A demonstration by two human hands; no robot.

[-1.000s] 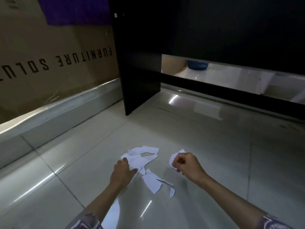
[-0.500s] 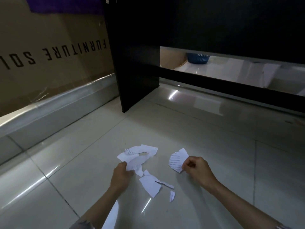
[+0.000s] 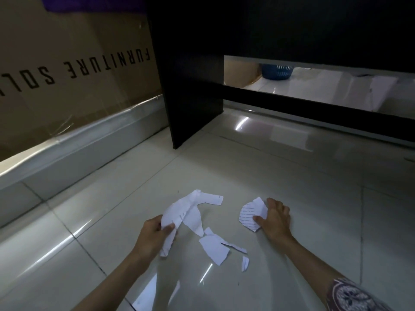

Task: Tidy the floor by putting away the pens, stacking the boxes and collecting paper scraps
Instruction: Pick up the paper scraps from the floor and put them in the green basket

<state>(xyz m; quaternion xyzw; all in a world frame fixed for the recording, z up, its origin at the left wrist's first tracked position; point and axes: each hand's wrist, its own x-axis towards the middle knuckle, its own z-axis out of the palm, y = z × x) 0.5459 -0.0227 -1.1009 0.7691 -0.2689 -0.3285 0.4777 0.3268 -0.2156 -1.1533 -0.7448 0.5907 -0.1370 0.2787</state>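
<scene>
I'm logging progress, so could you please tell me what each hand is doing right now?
Left hand: pinching the large white paper scrap.
Right hand: gripping the lined paper scrap.

Torn white paper scraps [image 3: 214, 249] — floor-strewn

two hands [image 3: 155, 236], about six paper scraps [image 3: 213, 248] (some overlapping), one cardboard box [image 3: 67, 70], one blue basket [image 3: 277, 71]

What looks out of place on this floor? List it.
Torn paper scraps lie on the tiled floor: a large scrap, a thin sliver and a small bit. The left hand grips a long torn piece; the right hand pinches a lined scrap.
</scene>
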